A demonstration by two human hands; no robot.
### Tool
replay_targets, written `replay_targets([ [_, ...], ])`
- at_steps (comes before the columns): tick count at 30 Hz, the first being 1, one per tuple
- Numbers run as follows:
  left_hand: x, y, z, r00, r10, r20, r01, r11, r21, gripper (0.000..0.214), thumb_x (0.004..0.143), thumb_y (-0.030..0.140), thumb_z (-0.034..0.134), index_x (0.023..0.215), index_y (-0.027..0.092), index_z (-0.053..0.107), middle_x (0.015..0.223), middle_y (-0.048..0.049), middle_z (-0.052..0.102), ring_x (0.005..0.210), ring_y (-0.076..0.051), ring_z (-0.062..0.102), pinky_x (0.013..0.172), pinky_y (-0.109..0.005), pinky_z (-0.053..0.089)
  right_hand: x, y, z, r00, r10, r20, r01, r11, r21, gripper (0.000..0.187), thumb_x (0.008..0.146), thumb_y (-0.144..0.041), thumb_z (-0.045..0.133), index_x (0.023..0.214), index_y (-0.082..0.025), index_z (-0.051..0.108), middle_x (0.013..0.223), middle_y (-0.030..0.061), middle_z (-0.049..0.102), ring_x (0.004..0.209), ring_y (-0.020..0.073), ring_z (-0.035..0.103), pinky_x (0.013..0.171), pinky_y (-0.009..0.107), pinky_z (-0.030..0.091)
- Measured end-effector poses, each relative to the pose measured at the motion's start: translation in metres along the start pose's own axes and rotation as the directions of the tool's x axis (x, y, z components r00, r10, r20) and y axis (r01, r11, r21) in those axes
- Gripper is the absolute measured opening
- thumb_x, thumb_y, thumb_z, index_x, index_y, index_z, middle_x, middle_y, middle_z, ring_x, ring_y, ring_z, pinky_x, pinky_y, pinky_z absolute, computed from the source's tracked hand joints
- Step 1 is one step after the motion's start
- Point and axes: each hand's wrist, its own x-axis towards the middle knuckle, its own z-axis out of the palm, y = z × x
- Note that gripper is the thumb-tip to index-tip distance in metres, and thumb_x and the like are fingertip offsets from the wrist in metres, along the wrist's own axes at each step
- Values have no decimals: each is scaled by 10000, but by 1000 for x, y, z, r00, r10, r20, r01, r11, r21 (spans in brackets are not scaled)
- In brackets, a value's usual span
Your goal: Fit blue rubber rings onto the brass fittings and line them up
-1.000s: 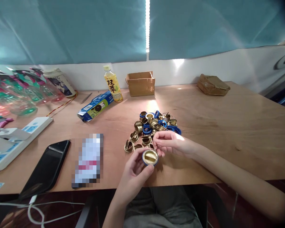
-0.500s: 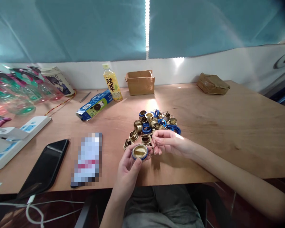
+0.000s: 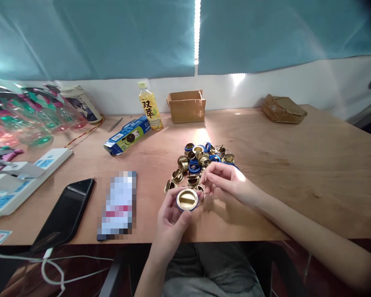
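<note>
My left hand (image 3: pixel 170 216) grips a round brass fitting (image 3: pixel 187 199) with a bar across its hollow face and a blue ring around its rim. That face is turned up toward me. Close by on the right, my right hand (image 3: pixel 224 181) has its fingertips pinched together; whatever they hold is too small or hidden to make out. Just behind both hands lies a pile of similar brass fittings (image 3: pixel 183 163) mixed with loose blue rings (image 3: pixel 194 169). The right hand covers part of this pile.
A small cardboard box (image 3: pixel 187 110), a yellow drink bottle (image 3: pixel 151 108) and a blue carton (image 3: pixel 128 137) stand or lie behind. Phones (image 3: pixel 66 212), a power strip (image 3: pixel 54 161) and spray bottles (image 3: pixel 34 128) occupy the left. A brown paper-wrapped package (image 3: pixel 284 109) sits back right.
The brass fitting in my left hand has tilted so its face points more toward me. My right hand stays pinched beside it. The whole view has shifted slightly.
</note>
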Motion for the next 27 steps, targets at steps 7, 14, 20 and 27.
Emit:
replay_targets([
  [7,-1,0,3,999,-20,51,12,987,163,431,747,204,833,1148,279,696,1183,-23,732,1149,-180,667,987,-217,515,-7,-23,-7,996,-24,82,29,998,-58,155,934,-284,652,863,-146,649,759,21,683,685,105,659,667,236,548],
  [14,-4,1,11,997,-70,10,66,973,221,472,696,161,861,1123,292,710,1142,-5,762,1084,-189,712,949,-255,572,-10,-16,-12,943,108,316,-133,990,56,136,913,-240,675,845,-125,647,772,21,676,671,95,655,660,224,536],
  [20,-8,-7,11,998,58,-13,-48,919,392,464,718,202,851,1149,271,695,1111,-25,763,1013,-205,736,929,-304,598,-8,-16,-10,918,207,338,-182,978,-105,165,899,-279,681,837,-131,642,792,17,669,672,92,632,673,231,518],
  [27,-8,-14,8,983,181,-23,-142,839,526,476,751,213,830,1186,296,657,1151,-16,723,1082,-197,698,990,-313,565,-7,-23,-9,929,214,301,-144,961,-238,219,879,-345,701,822,-145,634,756,-10,608,671,88,549,639,216,451],
])
